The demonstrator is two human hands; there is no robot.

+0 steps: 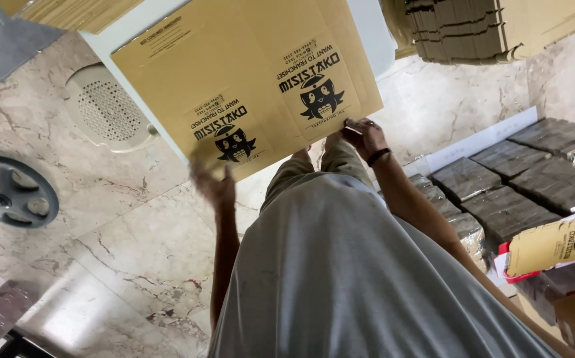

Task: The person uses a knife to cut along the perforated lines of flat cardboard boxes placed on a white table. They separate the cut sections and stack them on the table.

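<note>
A flat tan cardboard sheet [248, 79], printed with two black cartoon figures, is held out over the floor in front of me. My right hand [364, 136], with a dark band on the wrist, pinches the sheet's near right corner. My left hand [211, 185] is blurred at the sheet's near left edge, fingers up against it; its grip is unclear. My grey shirt [347, 278] and trouser legs fill the lower middle.
Marble floor [102, 252] lies below. A white round perforated cover [105, 109] and a dark spoked disc [12, 192] sit at left. Stacked flat cardboard [460, 30] is top right. Plastic-wrapped dark bundles [506, 192] and a small printed carton [556, 242] crowd the right.
</note>
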